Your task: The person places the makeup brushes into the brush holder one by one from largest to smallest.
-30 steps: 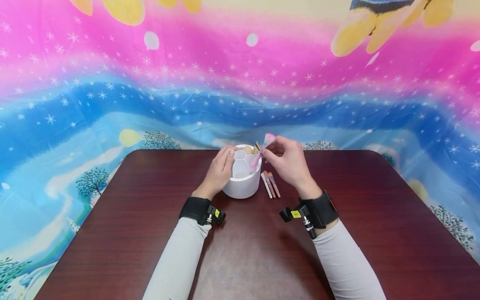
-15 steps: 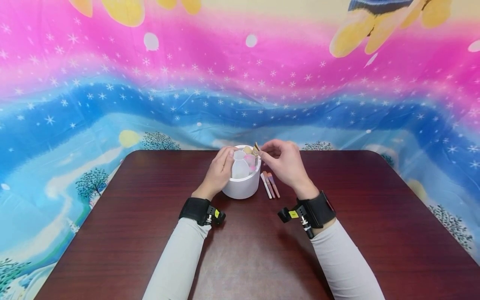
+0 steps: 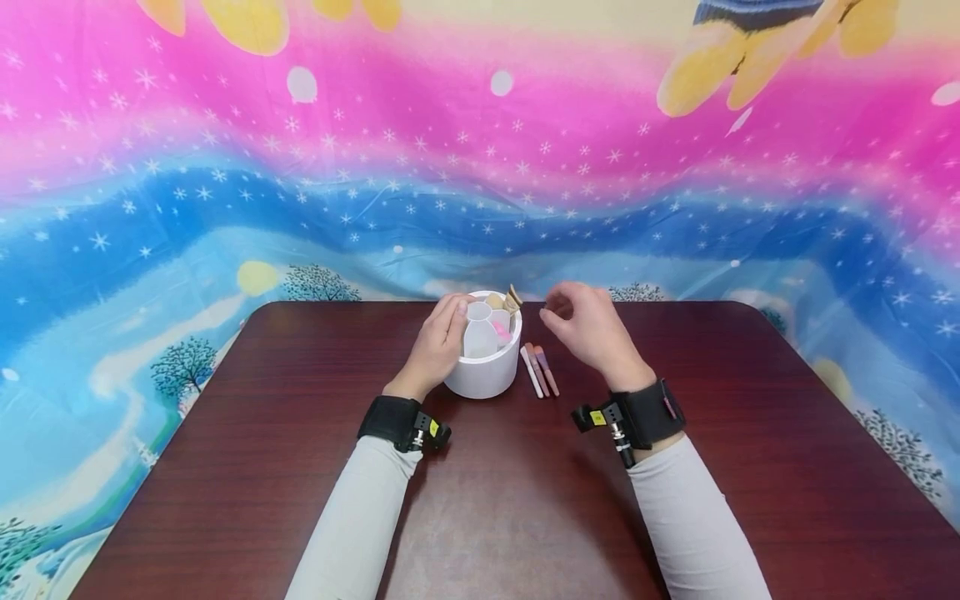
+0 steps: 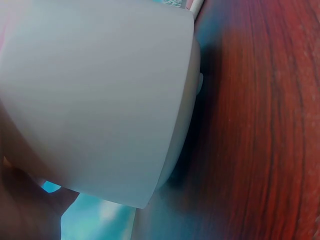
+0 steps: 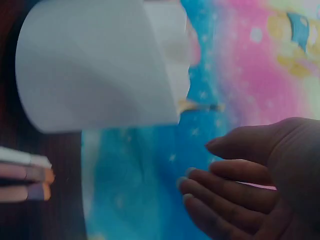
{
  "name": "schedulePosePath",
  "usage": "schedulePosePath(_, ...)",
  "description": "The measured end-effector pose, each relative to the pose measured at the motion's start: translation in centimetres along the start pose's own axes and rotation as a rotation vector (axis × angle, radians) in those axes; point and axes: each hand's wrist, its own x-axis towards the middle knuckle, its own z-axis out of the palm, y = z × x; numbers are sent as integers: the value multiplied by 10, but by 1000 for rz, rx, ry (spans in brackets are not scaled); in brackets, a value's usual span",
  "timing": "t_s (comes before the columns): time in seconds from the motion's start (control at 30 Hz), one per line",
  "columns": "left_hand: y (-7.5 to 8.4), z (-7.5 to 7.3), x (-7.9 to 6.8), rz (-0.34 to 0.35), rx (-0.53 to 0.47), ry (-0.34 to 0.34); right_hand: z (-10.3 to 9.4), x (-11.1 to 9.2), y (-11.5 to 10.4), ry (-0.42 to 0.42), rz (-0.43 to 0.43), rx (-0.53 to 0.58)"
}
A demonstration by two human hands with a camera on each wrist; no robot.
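A white round makeup brush holder (image 3: 482, 379) with several inner compartments stands upright on the table. My left hand (image 3: 435, 342) grips its left side; in the left wrist view the holder's wall (image 4: 100, 100) fills much of the picture, and part of the hand (image 4: 30, 210) shows at lower left. A fan-shaped brush (image 3: 513, 298) sticks up from the back right of the holder, and pink (image 3: 501, 332) shows in a compartment at the right. My right hand (image 3: 596, 329) hovers to the right of the holder, apart from it, fingers loosely bent with nothing between them (image 5: 245, 185).
Three makeup brushes (image 3: 541, 371) lie side by side on the dark red wooden table (image 3: 300, 400), just right of the holder. A colourful printed cloth (image 3: 480, 192) hangs behind the table's far edge.
My right hand has let go of the pink brush, which went down into the holder, and has moved away to the right. The left hand has stayed on the holder.
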Motion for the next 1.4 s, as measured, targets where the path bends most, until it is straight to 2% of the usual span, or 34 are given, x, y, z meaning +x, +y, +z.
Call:
schedulePosePath(0.13,2,0,-1,3,6,-2,2,-1,17,-79,68,-55)
schedulePosePath(0.3,3,0,-1,22,8,4,11,-3,33,-218,147,-131)
schedulePosePath(0.4,3,-1,-1,28,5,7,18,-4,39,-301,172,-158)
schedulePosePath(0.57,4,-1,0,27,3,6,27,-4,45,-387,197,-177)
schedulePosePath(0.73,4,-1,1,28,12,19,36,-4,48,-425,197,-197)
schedulePosePath(1.03,3,0,1,85,80,57,47,-4,47,-461,214,-219)
schedulePosePath(1.4,1,0,-1,88,92,74,52,-7,46,-498,248,-255)
